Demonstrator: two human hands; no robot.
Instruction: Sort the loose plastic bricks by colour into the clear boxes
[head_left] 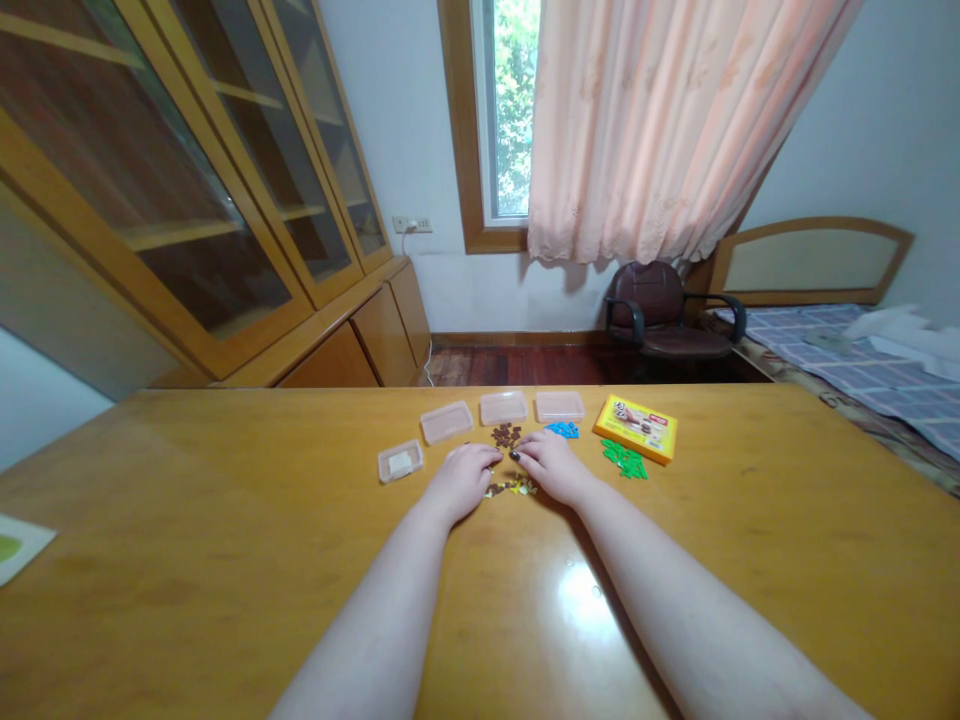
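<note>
Both my hands rest on a wooden table (225,520), fingertips nearly meeting. My left hand (465,478) and my right hand (547,465) have curled fingers over a small mixed pile of yellow and dark pieces (511,487). Just beyond the fingertips lies a pile of brown pieces (506,435). To the right are blue pieces (562,430) and green pieces (625,459). What the fingers pinch, if anything, is too small to make out.
Three clear plastic boxes (503,407) stand in a row behind the piles; a smaller box (400,461) with a white thing is at the left. A yellow packet (636,428) lies right. A paper (19,545) is at the left edge. A chair (660,310) and a bed (862,360) stand beyond.
</note>
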